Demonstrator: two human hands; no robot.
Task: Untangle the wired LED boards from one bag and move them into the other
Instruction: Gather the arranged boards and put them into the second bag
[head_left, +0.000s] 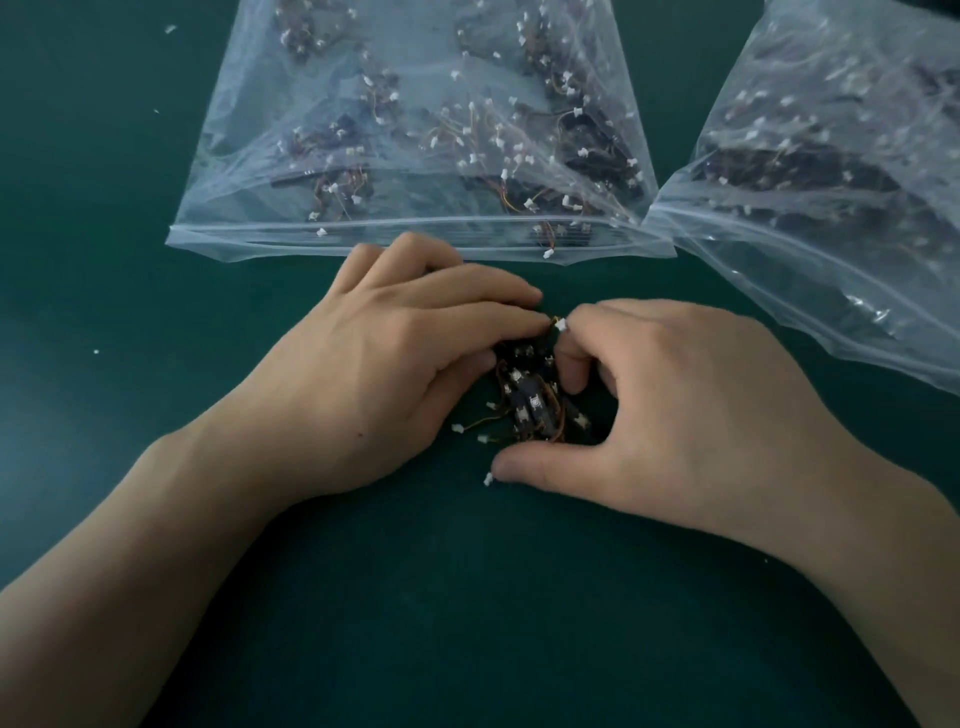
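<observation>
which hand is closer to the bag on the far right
Right. The right hand lies just left of that bag; the left hand is farther left, across the boards both grip, by the other bag.

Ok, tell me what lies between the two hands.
In the head view, a tangled clump of LED boards lies between the left hand and right hand.

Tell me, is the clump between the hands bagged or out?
Out. The clump lies on the green table, held by the left hand and right hand, outside the near bag.
</observation>
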